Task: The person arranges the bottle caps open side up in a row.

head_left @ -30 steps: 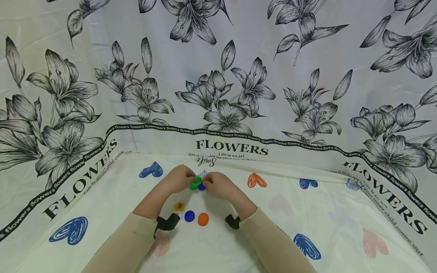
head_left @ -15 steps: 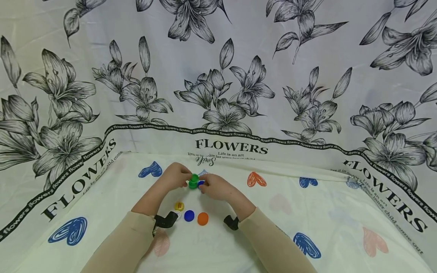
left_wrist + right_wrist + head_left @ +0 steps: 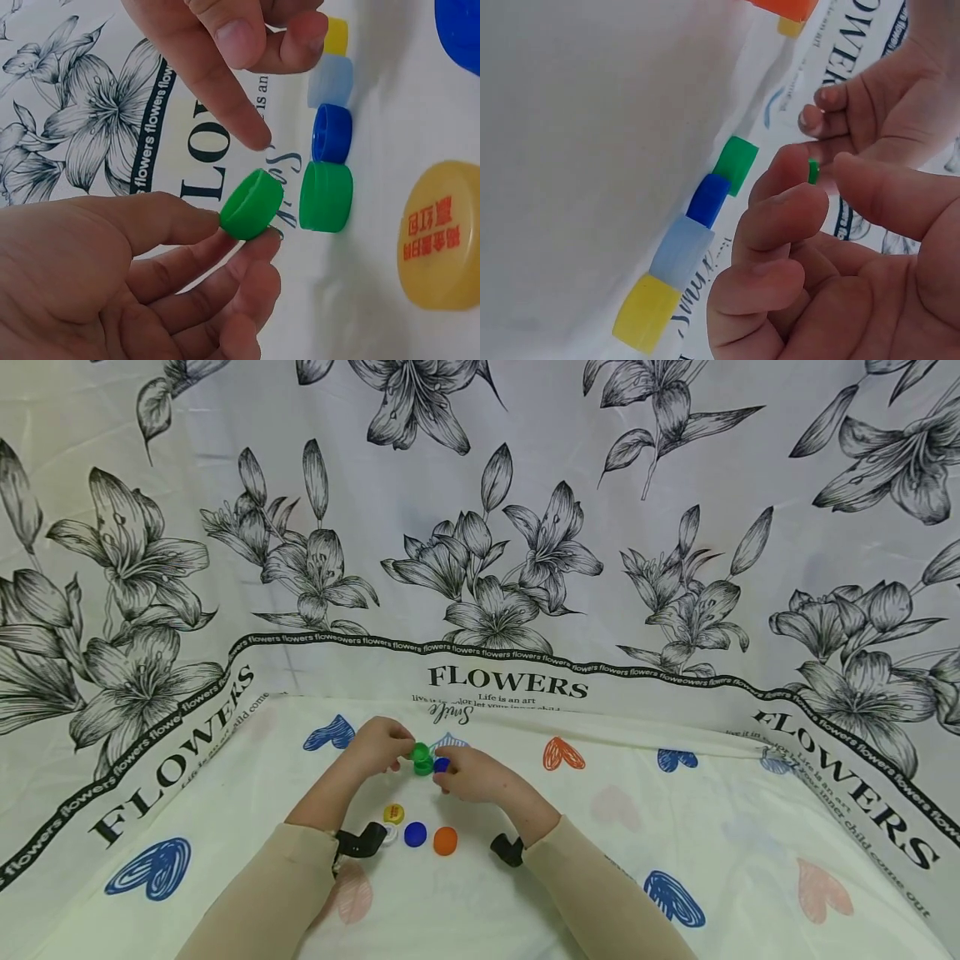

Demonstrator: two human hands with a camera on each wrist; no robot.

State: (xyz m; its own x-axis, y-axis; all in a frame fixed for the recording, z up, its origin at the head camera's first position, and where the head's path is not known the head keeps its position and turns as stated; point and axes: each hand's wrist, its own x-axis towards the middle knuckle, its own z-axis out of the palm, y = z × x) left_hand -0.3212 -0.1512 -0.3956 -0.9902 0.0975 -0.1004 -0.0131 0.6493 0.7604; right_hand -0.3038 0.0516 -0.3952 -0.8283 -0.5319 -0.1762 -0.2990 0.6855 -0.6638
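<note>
My left hand (image 3: 381,749) pinches a green bottle cap (image 3: 262,206) between thumb and fingers, tilted with its hollow side showing. Just beside it stands a row of caps on the cloth: a second green cap (image 3: 330,196) at the near end in the left wrist view, then a dark blue cap (image 3: 335,133), a pale blue cap (image 3: 330,81) and a yellow cap (image 3: 646,313). Above the row hovers my right hand (image 3: 476,774). Its thumb and index fingertip are apart with nothing gripped between them, the other fingers loosely bent. In the head view it hides part of the row.
Nearer me lie a yellow cap with red print (image 3: 393,813), a blue cap (image 3: 415,834), an orange cap (image 3: 446,841) and a white cap (image 3: 390,834) partly behind the left wrist strap (image 3: 362,841). A flower-printed curtain (image 3: 510,568) rises behind the heart-printed cloth (image 3: 600,877).
My left hand has drawn back a little to the left with the green cap. The right hand has shifted slightly toward me and left over the dark blue cap. The loose caps stayed put.
</note>
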